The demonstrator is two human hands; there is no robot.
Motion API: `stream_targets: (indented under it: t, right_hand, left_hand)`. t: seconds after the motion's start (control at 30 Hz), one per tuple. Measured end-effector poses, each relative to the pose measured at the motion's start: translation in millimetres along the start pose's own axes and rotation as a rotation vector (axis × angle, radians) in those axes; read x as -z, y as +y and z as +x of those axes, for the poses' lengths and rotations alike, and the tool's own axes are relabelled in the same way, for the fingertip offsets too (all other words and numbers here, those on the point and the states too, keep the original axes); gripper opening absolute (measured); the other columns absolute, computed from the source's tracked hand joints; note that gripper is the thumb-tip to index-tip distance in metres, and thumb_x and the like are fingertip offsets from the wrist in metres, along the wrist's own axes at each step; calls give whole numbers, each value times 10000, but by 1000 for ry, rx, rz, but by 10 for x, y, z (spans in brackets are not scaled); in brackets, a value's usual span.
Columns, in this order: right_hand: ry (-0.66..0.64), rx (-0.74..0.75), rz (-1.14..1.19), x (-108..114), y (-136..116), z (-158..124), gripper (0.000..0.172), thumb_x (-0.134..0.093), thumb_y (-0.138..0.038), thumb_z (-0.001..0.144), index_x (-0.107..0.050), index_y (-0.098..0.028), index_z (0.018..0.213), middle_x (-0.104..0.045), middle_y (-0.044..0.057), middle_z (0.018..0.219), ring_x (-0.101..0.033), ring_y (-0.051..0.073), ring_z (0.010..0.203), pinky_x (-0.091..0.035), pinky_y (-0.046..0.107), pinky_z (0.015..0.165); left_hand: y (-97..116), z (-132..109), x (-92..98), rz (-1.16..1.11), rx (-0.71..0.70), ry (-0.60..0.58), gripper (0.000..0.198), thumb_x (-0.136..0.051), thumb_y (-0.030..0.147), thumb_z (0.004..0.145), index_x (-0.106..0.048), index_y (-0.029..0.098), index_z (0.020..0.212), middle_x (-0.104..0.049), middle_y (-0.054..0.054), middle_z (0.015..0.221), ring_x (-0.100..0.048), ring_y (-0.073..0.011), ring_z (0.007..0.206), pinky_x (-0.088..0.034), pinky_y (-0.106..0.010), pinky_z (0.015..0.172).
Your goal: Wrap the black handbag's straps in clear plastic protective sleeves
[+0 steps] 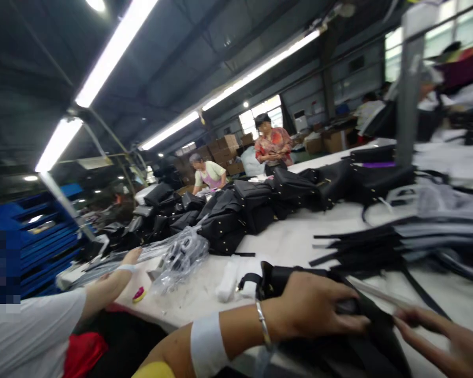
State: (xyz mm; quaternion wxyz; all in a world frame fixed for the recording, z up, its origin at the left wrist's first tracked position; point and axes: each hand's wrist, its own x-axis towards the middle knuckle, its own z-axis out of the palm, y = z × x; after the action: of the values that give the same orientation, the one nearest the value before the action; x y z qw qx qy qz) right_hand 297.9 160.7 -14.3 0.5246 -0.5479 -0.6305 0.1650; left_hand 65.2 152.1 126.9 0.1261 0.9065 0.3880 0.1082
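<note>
Left hand (311,307), with a silver bangle at the wrist, lies palm-down and closed over a black leather-like bag (362,336) at the near edge of the long white worktop (291,241). Right hand (445,336), entering at the lower right corner, fingers stretched out flat and touching the same bag's right side; whether it grips cannot be told. Beside the bag: loose black straps (358,252) in a flat pile, a crumpled clear plastic wrapper (181,257), a small pink and yellow item (139,294). Farther along: a heap of finished black bags (236,212). A co-worker's arm (110,281) in a white sleeve reaches onto the worktop at left; two people stand at the far end.
</note>
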Motion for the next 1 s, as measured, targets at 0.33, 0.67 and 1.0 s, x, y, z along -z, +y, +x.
stream_targets:
  t: [0.33,0.67,1.0]
  right_hand:
    - [-195,-270,-252,413,-83,-195,126,-572,-328,791,-677,-260,776,-727,4,852,-676,237,859,-486,343,757]
    - [-68,-244,-298,378,84,-326,173,-553,-272,837,-704,-210,893,-715,83,919,-650,298,923,-506,436,810]
    - [-185,-103,292,85,-603,-184,119,-646,-266,882,-706,-230,978,-723,35,1010,-660,232,980,-511,386,901]
  left_hand:
    - [-42,-51,10,-106,123,53,271,-708,361,872,-744,246,1115,-782,-4,1065,-729,-211,965,-523,-269,869]
    - [14,-38,-9,-102,189,45,254,-704,340,868,-750,243,1098,-777,-13,1072,-724,-220,968,-540,-288,895]
    - [129,-10,44,-283,320,12,314,-660,370,906,-676,230,1186,-753,-28,1112,-683,-219,1046,-491,-313,948]
